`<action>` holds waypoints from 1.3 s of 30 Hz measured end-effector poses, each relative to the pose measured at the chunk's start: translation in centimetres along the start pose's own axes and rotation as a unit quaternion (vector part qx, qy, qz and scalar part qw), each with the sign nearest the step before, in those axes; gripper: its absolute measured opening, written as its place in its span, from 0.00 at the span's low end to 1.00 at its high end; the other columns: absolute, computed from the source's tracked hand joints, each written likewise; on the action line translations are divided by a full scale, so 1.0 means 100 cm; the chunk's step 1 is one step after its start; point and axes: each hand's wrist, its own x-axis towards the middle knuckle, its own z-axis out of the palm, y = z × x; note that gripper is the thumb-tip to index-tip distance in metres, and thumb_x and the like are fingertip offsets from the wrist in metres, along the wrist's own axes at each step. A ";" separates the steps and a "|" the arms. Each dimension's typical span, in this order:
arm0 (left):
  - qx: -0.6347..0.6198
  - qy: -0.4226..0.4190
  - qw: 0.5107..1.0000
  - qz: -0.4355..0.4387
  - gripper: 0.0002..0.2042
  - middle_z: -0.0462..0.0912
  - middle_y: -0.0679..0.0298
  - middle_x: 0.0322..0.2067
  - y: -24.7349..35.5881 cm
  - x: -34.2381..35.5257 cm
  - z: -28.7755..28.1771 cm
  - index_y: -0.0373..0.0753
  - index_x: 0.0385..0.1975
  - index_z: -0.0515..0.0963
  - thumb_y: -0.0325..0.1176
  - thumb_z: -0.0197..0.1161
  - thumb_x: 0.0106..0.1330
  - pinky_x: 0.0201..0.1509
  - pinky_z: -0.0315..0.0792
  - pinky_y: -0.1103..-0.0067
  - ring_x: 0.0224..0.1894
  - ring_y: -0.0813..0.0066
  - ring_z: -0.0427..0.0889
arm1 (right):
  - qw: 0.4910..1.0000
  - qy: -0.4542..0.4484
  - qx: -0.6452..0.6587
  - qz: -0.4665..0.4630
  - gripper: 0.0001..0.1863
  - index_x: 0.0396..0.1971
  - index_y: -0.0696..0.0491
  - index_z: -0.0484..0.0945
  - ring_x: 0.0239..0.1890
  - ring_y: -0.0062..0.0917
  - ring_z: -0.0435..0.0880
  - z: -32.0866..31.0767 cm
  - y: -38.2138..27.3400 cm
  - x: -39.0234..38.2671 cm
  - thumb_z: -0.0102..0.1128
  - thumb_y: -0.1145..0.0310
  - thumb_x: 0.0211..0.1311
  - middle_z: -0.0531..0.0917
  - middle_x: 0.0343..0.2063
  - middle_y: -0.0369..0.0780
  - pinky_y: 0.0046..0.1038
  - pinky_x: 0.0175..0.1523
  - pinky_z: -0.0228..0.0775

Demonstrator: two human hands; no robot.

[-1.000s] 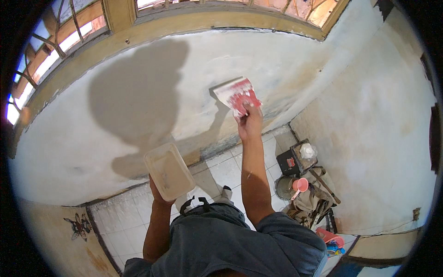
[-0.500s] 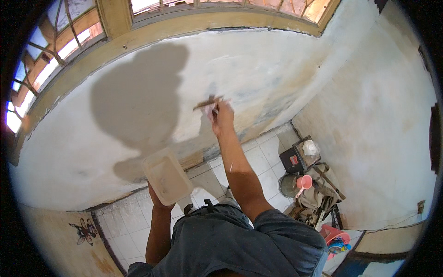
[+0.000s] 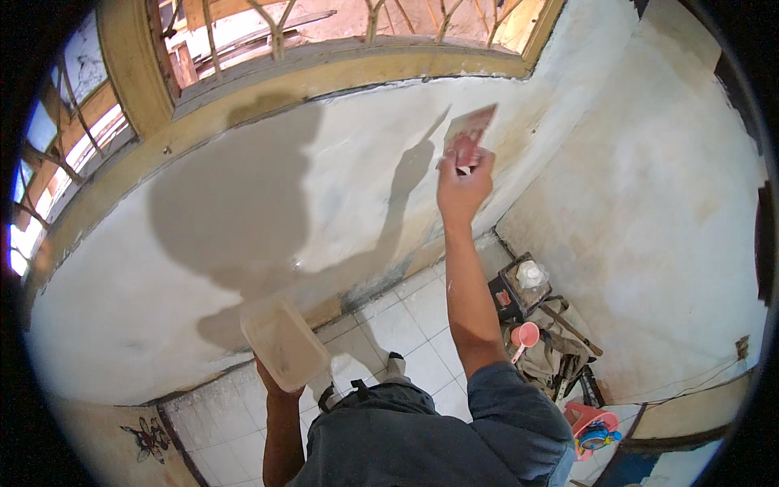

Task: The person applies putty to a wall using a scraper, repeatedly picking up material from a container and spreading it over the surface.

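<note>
Got one big patchy white plaster wall (image 3: 357, 166) straight ahead, plus one more cream-and-white wall (image 3: 649, 211) off to the right. Can see one yellowish wooden window frame (image 3: 365, 74) up top, two barred openings in view. Spotted a white tiled floor (image 3: 402, 325), partly blocked by one dark grey shirt (image 3: 422, 446). Got one large grey shadow (image 3: 227, 195) too, darkening the left stretch of the front wall. Counting in the right-side clutter: one crumpled beige cloth sack (image 3: 545, 355), one black square box (image 3: 511, 311), one pink plastic pail (image 3: 578, 418). Can count two hands, both busy. Got one shallow rectangular translucent plastic tub (image 3: 284, 345) gripped at its lower-left edge by the left hand (image 3: 276, 381), fingers mostly hidden. Got one flat red-and-white scraper (image 3: 471, 130), blurred, clenched in the right hand (image 3: 465, 188), near the frame's right end. Can't tell whether touching plaster. Smallest: one pink round dipper (image 3: 526, 334), beside the sack.
</note>
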 end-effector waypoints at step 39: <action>-0.036 0.034 0.997 -0.058 0.29 0.80 0.63 0.50 -0.029 0.017 0.054 0.46 0.59 0.70 0.60 0.50 0.67 0.49 0.80 0.61 0.49 0.61 0.81 | 0.839 -0.119 -0.204 -0.490 0.13 0.29 0.50 0.73 0.30 0.35 0.77 -0.001 0.063 0.051 0.65 0.74 0.41 0.76 0.29 0.40 0.35 0.30 0.71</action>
